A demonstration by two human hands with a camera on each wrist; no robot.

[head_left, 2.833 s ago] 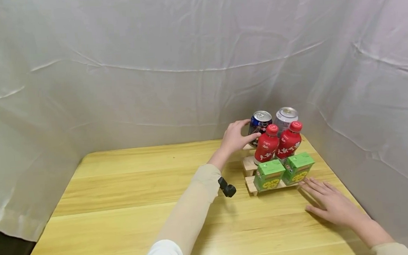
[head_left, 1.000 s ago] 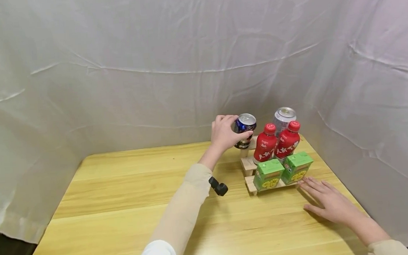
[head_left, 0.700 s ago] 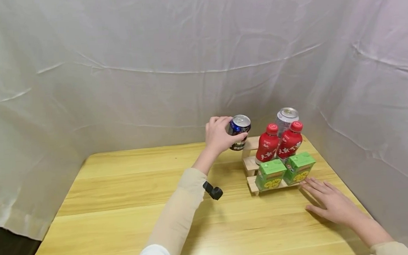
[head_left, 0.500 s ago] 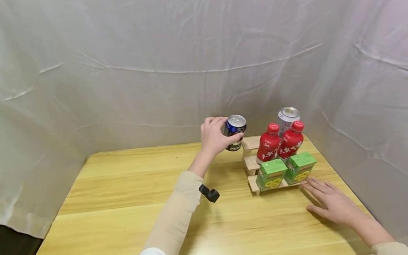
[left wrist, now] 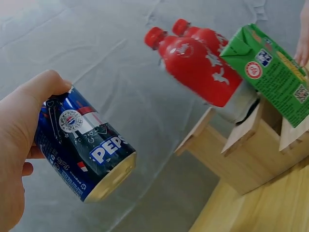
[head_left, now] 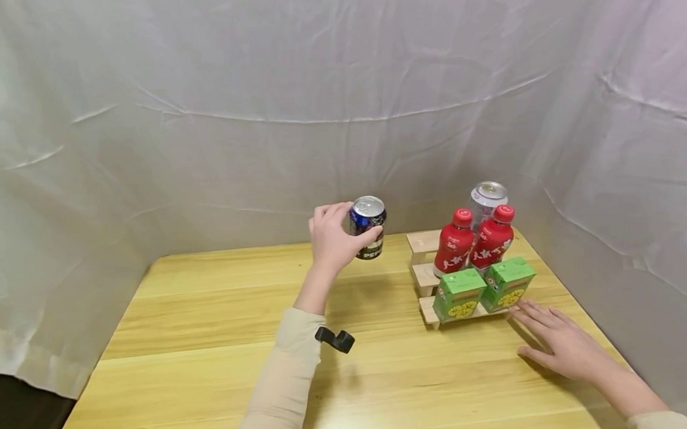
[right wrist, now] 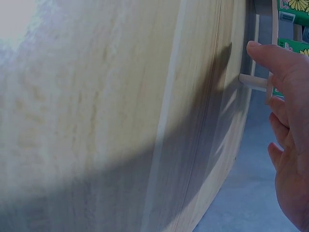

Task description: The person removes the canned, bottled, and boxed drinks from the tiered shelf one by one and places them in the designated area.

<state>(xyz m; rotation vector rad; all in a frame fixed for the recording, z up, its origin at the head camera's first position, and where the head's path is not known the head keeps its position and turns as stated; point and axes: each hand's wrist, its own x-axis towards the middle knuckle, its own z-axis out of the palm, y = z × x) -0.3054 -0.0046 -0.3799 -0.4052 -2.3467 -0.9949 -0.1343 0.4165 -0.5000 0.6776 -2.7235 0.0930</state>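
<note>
Leftward since the earlier frame, your left hand (head_left: 331,240) has moved with the Pepsi can (head_left: 368,211), away from the wooden stepped rack (head_left: 422,274). Your thumb and curled fingers hold it raised above the desk (head_left: 208,321), left of the top step (head_left: 423,241), its long axis near upright. Your right hand (head_left: 557,344), fingers fairly straight and gripping nothing, lies farther off by the rack's near right corner.

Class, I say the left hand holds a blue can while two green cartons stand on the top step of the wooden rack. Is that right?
Not quite: the green cartons stand on the lowest step of the wooden rack, as the head view shows. The left hand does hold a blue can.
</note>
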